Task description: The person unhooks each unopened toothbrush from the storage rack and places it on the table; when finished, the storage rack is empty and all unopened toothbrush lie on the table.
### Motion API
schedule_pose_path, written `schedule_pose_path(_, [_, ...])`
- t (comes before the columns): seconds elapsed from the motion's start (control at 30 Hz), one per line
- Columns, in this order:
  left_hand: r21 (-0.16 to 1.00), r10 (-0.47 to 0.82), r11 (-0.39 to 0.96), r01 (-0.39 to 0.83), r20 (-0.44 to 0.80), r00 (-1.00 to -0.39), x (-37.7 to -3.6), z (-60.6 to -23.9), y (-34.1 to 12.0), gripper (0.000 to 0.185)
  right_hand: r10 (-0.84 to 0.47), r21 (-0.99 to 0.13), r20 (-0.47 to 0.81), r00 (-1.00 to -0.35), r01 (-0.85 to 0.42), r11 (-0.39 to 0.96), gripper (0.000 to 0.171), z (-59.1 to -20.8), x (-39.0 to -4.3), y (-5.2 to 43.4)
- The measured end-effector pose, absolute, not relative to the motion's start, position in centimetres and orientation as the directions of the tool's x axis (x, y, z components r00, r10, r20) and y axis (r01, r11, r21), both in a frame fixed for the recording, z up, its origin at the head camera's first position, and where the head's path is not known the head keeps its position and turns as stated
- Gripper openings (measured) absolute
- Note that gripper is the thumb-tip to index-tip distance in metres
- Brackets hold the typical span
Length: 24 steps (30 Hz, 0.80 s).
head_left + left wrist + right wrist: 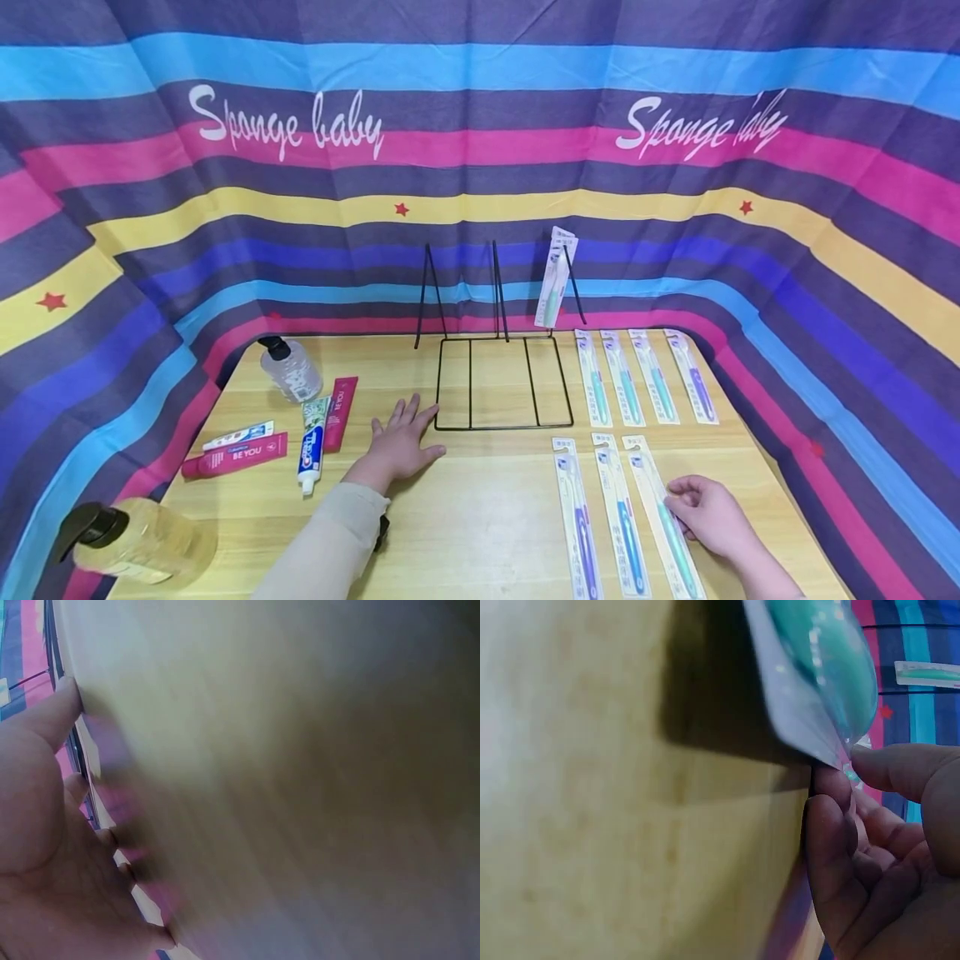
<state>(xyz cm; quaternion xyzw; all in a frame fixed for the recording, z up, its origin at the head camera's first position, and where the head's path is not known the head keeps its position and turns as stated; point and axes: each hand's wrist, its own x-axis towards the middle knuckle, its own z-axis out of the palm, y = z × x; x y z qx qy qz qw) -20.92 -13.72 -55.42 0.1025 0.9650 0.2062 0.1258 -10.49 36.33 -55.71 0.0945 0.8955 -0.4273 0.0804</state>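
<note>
My left hand lies flat and open on the wooden table, just left of a black wire rack; the left wrist view shows its palm against the tabletop. My right hand pinches the edge of a packaged teal toothbrush, the rightmost of three packs in the near row. In the right wrist view my thumb and fingers pinch the pack's edge, lifted a little off the table.
One toothbrush pack hangs on the rack's right post. Several packs lie in a far row. Toothpaste tubes, pink boxes, a clear bottle and a yellow pump bottle are at left. Striped cloth surrounds the table.
</note>
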Motion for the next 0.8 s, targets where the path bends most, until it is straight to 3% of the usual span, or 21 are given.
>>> schedule_pose_path(0.27, [0.424,0.248,0.894,0.144,-0.202,-0.948,-21.0,-55.6,-13.8,0.081,0.127,-0.662,-0.202,-0.971,0.231,0.713,0.024,-55.2,-10.9,36.5])
schedule_pose_path(0.5, [0.428,0.249,0.892,0.144,-0.200,-0.948,-21.0,-55.9,-13.7,0.081,0.101,-0.465,-0.152,-0.983,0.161,0.871,0.026,-53.8,-11.9,36.8])
schedule_pose_path(0.67, [0.428,0.251,0.891,0.149,-0.194,-0.948,-21.0,-55.8,-13.8,0.081,0.132,-0.572,-0.147,-0.980,0.193,0.797,0.028,-52.5,-13.3,35.1])
schedule_pose_path(0.8, [0.424,0.249,0.893,0.149,-0.191,-0.950,-21.1,-55.9,-13.9,0.081,0.111,-0.677,-0.027,-0.993,0.100,0.729,0.023,-51.0,-16.4,32.4])
